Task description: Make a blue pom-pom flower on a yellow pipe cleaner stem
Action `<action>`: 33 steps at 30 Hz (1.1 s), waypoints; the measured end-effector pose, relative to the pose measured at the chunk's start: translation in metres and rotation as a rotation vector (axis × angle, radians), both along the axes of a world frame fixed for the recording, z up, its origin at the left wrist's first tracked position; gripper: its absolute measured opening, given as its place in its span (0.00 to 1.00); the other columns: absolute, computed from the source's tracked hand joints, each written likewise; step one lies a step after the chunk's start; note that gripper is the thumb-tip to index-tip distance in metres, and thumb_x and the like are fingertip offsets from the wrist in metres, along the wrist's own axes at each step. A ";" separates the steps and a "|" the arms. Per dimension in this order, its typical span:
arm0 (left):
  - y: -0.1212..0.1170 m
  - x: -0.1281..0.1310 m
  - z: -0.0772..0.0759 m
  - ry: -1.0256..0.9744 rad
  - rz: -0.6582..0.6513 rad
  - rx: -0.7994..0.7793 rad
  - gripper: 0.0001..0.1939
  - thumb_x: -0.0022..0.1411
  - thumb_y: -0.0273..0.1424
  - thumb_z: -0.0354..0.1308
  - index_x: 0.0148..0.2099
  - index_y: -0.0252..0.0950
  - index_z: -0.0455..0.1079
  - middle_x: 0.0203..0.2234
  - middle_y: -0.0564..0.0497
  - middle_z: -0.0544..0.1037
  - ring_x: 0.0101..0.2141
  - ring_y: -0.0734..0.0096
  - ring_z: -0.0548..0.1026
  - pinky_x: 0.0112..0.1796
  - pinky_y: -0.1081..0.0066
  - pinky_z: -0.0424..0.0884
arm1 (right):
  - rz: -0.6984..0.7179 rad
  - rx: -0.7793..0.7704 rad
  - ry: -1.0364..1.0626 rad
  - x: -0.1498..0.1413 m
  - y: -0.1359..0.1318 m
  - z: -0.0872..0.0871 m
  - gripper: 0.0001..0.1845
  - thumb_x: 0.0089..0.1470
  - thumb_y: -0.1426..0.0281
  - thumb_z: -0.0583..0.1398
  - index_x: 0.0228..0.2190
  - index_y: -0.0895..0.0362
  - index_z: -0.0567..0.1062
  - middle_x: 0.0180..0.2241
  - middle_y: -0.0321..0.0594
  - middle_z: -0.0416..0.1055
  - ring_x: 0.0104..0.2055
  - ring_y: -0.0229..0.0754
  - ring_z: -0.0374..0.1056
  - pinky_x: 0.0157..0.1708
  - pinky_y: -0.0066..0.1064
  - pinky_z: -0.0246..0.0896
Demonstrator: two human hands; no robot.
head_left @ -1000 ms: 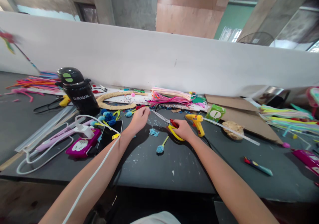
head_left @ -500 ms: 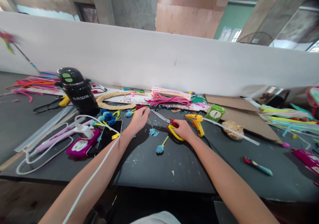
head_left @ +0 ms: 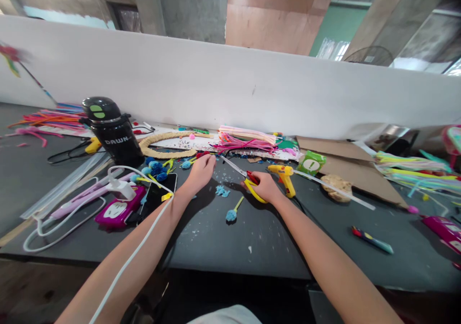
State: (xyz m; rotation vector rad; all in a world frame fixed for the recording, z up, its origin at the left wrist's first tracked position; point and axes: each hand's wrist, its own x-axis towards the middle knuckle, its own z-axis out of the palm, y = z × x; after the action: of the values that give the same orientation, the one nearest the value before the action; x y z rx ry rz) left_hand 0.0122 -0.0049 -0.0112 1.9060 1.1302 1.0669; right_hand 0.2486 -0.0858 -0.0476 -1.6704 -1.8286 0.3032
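My right hand [head_left: 264, 186] is closed around the yellow and red handles of a pair of scissors [head_left: 242, 174], whose blades point up and left toward my left hand. My left hand [head_left: 200, 169] is pinched shut near the blade tips on a small piece I cannot make out. Blue fluffy scraps [head_left: 222, 190] lie on the dark table [head_left: 223, 237] between the hands. A blue pompom on a yellow stem [head_left: 232, 212] lies just in front of them.
A yellow glue gun [head_left: 285, 177] stands right of my right hand. A black bottle [head_left: 113, 131], a straw ring [head_left: 166, 145], a phone [head_left: 157, 192], a pink box [head_left: 118, 211] and white cable sit left. Pipe cleaners [head_left: 245, 140], cardboard [head_left: 345, 163] and a white wall lie behind.
My right hand and the scissors have lifted slightly, the blades tilting a little toward the left hand. The left hand stays put.
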 end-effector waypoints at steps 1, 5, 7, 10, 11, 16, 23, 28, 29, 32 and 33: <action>0.000 0.000 0.000 0.001 0.001 0.001 0.20 0.66 0.42 0.43 0.25 0.37 0.59 0.16 0.55 0.64 0.21 0.73 0.64 0.25 0.72 0.58 | 0.005 -0.001 0.002 0.000 0.000 0.000 0.17 0.47 0.56 0.62 0.22 0.57 0.70 0.21 0.34 0.65 0.24 0.35 0.57 0.23 0.26 0.47; 0.000 0.000 -0.001 0.004 0.000 0.008 0.21 0.66 0.43 0.43 0.24 0.37 0.58 0.16 0.55 0.64 0.21 0.73 0.63 0.25 0.72 0.58 | 0.013 -0.008 -0.015 -0.001 -0.001 0.001 0.16 0.46 0.57 0.62 0.22 0.57 0.71 0.20 0.34 0.66 0.23 0.35 0.57 0.23 0.26 0.47; 0.000 0.000 -0.001 0.003 0.001 0.013 0.21 0.66 0.43 0.43 0.24 0.37 0.58 0.16 0.55 0.64 0.21 0.73 0.63 0.25 0.72 0.57 | 0.010 -0.011 -0.027 -0.002 -0.002 0.003 0.16 0.46 0.57 0.62 0.22 0.57 0.70 0.20 0.34 0.66 0.23 0.35 0.56 0.23 0.27 0.47; 0.001 0.000 -0.001 0.002 -0.002 0.017 0.21 0.66 0.43 0.43 0.24 0.37 0.59 0.16 0.55 0.64 0.21 0.73 0.63 0.25 0.72 0.57 | 0.008 -0.018 -0.040 -0.002 -0.002 0.005 0.16 0.46 0.57 0.62 0.22 0.57 0.70 0.20 0.34 0.66 0.23 0.35 0.56 0.23 0.27 0.46; 0.001 0.000 -0.001 0.002 -0.004 0.017 0.21 0.66 0.43 0.43 0.24 0.37 0.59 0.16 0.55 0.64 0.21 0.73 0.63 0.25 0.72 0.57 | 0.008 -0.020 -0.045 -0.003 -0.002 0.005 0.16 0.46 0.57 0.62 0.22 0.57 0.69 0.20 0.33 0.65 0.23 0.35 0.56 0.23 0.27 0.46; 0.001 0.000 -0.001 0.000 -0.022 0.016 0.21 0.67 0.43 0.43 0.25 0.37 0.59 0.16 0.55 0.64 0.21 0.73 0.64 0.25 0.72 0.58 | 0.010 -0.019 -0.061 -0.003 -0.002 0.005 0.16 0.46 0.57 0.61 0.21 0.57 0.68 0.20 0.33 0.65 0.23 0.35 0.54 0.23 0.27 0.45; 0.000 0.000 0.000 0.001 -0.035 0.016 0.21 0.67 0.42 0.43 0.25 0.37 0.59 0.17 0.55 0.64 0.21 0.73 0.64 0.26 0.72 0.59 | 0.013 -0.022 -0.066 -0.003 -0.002 0.006 0.19 0.47 0.54 0.61 0.21 0.57 0.69 0.21 0.35 0.66 0.23 0.35 0.54 0.23 0.27 0.45; 0.000 0.001 0.000 0.010 -0.037 0.012 0.21 0.67 0.42 0.43 0.25 0.37 0.59 0.17 0.55 0.65 0.21 0.73 0.64 0.26 0.71 0.59 | 0.018 -0.023 -0.064 -0.002 -0.002 0.005 0.21 0.49 0.52 0.60 0.21 0.58 0.70 0.21 0.35 0.66 0.23 0.35 0.54 0.23 0.27 0.44; 0.000 0.001 0.000 0.010 -0.039 0.010 0.21 0.67 0.42 0.43 0.25 0.37 0.59 0.17 0.55 0.65 0.21 0.73 0.65 0.26 0.71 0.59 | 0.021 -0.023 -0.064 -0.002 -0.002 0.005 0.21 0.49 0.52 0.60 0.21 0.58 0.70 0.21 0.35 0.66 0.23 0.35 0.54 0.24 0.27 0.44; 0.001 0.001 -0.002 0.008 -0.047 0.008 0.21 0.67 0.42 0.43 0.25 0.37 0.59 0.17 0.55 0.65 0.21 0.73 0.65 0.26 0.72 0.59 | 0.027 -0.020 -0.063 -0.002 -0.002 0.006 0.21 0.49 0.53 0.60 0.21 0.58 0.71 0.20 0.35 0.66 0.23 0.35 0.54 0.24 0.27 0.44; 0.002 0.001 -0.002 0.007 -0.049 0.008 0.21 0.67 0.42 0.43 0.25 0.37 0.59 0.17 0.55 0.65 0.21 0.73 0.65 0.26 0.72 0.59 | 0.030 -0.019 -0.062 -0.002 -0.002 0.006 0.21 0.49 0.53 0.60 0.21 0.58 0.71 0.20 0.35 0.66 0.23 0.35 0.54 0.24 0.27 0.44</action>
State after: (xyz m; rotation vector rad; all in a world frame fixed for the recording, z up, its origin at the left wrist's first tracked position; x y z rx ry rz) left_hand 0.0132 -0.0033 -0.0133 1.9354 1.0794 1.0401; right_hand 0.2469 -0.0877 -0.0413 -1.6839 -1.9033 0.2848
